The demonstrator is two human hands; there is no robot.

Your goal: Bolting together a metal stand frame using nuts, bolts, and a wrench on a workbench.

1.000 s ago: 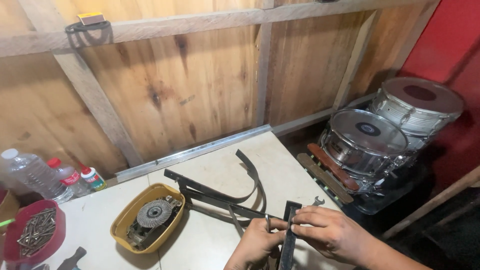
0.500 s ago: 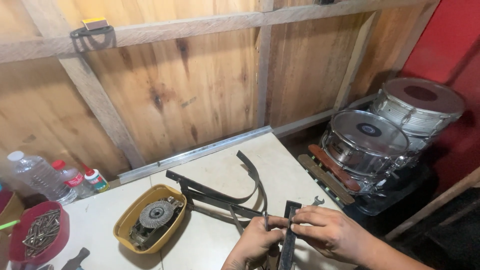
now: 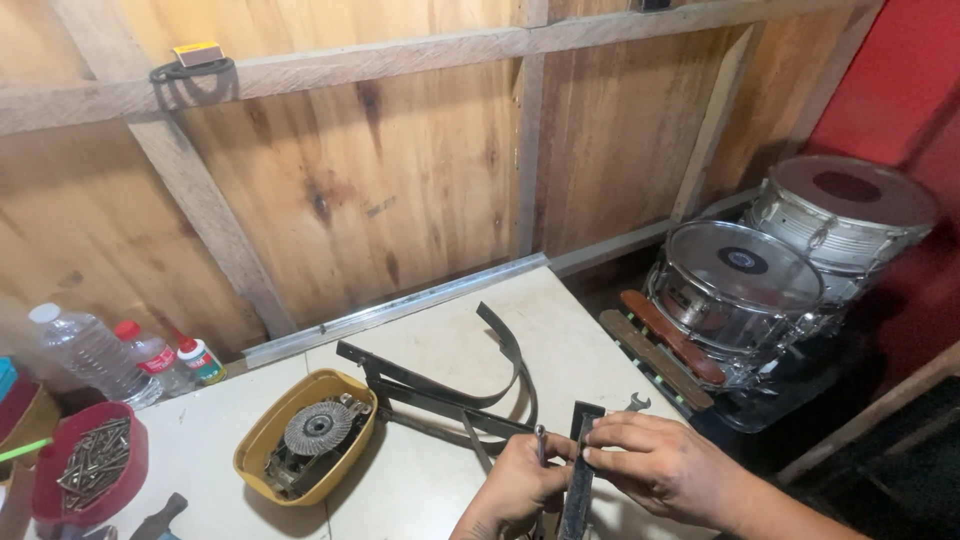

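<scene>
Dark flat metal bar [image 3: 580, 470] lies at the near edge of the bench [image 3: 420, 345], running toward the wearer and off the lower frame edge; all places below are taken from this bar. Right hand [image 3: 665, 465] sits on the bar's right side, fingertips pinched on its upper end, grip clenched on the bar, apparently to steady it against the bench top. Left hand [image 3: 520, 480] is on the bar's left side, touching it, fingers closed around a small upright metal pin or bolt [image 3: 540, 440]; whether the pin passes through the bar cannot be told. The two-handed hold suggests one hand fixes the bar while the other aligns the small part. A small open-ended spanner [image 3: 637, 402] lies just beyond the bar's far end, within easy reach of the right hand. Up and left of the bar, a set of straight and curved metal straps [image 3: 450, 385] lies spread across the bench. Further left is a yellow tray [image 3: 262, 445] holding a round wire wheel and other parts, and further left again a red dish of screws [image 3: 95, 462], kept apart in containers, probably so they do not scatter. Plastic bottles [image 3: 90, 350] stand at the far left by the plank wall [image 3: 420, 160]. Well to the right of the bar, below bench level, two drums [image 3: 740, 270] are stacked.
</scene>
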